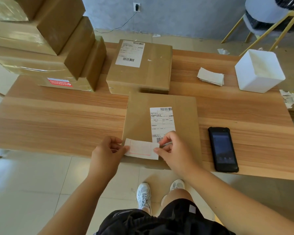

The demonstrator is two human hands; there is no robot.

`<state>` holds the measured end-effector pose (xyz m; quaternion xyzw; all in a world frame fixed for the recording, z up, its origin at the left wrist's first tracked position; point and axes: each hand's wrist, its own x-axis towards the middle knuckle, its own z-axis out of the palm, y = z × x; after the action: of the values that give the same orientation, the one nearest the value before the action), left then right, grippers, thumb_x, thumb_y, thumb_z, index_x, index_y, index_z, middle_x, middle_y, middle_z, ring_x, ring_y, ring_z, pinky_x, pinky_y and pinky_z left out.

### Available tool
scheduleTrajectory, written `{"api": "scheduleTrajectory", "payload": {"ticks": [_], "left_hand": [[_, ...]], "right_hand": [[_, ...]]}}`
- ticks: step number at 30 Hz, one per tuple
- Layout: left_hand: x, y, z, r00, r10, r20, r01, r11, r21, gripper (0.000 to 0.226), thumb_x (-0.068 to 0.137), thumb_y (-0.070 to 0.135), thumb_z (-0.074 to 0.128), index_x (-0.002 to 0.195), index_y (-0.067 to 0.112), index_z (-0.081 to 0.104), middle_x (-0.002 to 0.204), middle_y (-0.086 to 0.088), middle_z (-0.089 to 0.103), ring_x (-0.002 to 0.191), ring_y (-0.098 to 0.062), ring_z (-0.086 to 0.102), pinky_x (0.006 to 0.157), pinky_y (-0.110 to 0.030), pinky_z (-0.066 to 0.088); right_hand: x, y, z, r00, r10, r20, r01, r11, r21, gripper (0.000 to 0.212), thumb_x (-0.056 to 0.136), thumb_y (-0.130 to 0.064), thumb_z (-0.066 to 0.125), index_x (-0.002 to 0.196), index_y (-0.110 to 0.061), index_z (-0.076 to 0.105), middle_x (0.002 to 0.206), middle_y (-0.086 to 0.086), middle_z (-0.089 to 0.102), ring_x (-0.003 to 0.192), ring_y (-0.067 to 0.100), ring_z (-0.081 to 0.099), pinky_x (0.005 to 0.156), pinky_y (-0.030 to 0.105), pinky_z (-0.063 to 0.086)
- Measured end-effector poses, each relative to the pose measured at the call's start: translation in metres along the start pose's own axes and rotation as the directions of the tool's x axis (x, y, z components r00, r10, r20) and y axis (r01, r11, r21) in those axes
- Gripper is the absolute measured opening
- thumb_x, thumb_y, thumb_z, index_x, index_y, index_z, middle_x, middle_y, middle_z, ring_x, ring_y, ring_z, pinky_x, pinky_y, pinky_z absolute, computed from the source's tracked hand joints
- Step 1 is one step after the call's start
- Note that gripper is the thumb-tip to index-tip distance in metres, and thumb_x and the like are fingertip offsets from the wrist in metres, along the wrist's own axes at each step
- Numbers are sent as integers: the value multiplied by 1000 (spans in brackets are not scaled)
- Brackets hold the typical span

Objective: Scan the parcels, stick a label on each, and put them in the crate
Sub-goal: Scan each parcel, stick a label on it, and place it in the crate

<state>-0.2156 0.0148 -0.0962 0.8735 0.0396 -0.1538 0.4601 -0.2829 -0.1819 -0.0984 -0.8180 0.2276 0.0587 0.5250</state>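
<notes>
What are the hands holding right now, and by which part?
A small white label, over the near parcel: the left hand pinches its left end, the right hand its right end.

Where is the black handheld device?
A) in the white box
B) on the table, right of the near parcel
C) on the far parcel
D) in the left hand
B: the device lies screen-up on the table, just right of the near parcel.

cut off: pile of brown cardboard boxes (41, 39) passes top and left edges | hidden: left hand (107, 150) and right hand (175, 150) cover bits of both ends of small white red-lined sticker (142, 149) | too small: print on long white paper label (162, 122) can't be read
</notes>
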Motion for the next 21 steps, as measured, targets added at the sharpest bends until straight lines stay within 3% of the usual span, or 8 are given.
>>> {"api": "scheduleTrajectory", "payload": {"ticks": [8, 16, 18, 21], "left_hand": [[-5, -18, 3, 993, 106, -48, -102, 992, 74, 22, 76, 24, 76, 86, 30, 57, 73, 14, 62, 71, 6, 58, 54, -5, 39], [-8, -23, 5, 977, 210, -44, -204, 973, 112, 19, 75, 18, 77, 84, 23, 60, 87, 8, 58, 71, 6, 58, 58, -5, 41], [-8, -24, 6, 971, 238, -38, -231, 965, 125, 16, 76, 16, 77, 85, 19, 64, 88, 6, 57, 66, 3, 58, 58, -5, 42], [-8, -25, 6, 946, 325, -2, -319, 929, 187, 17, 77, 11, 75, 94, 14, 71, 87, 3, 55, 66, 0, 56, 60, -7, 39]], "right_hand": [[2, 3, 10, 981, -194, -16, 192, 978, -84, 37, 82, -9, 72, 79, -30, 41, 82, 0, 54, 66, -2, 56, 61, 9, 40], [1, 7, 8, 963, -269, 35, 271, 950, -155, 39, 84, -8, 69, 77, -34, 40, 89, -11, 47, 68, 1, 55, 62, 11, 43], [2, 7, 8, 955, -291, 57, 296, 938, -181, 35, 84, -7, 68, 77, -31, 43, 90, -11, 46, 69, 3, 55, 62, 12, 43], [0, 4, 9, 936, -335, 112, 353, 893, -280, 13, 86, -7, 65, 88, -18, 60, 94, -7, 46, 68, 4, 52, 66, 15, 42]]}}
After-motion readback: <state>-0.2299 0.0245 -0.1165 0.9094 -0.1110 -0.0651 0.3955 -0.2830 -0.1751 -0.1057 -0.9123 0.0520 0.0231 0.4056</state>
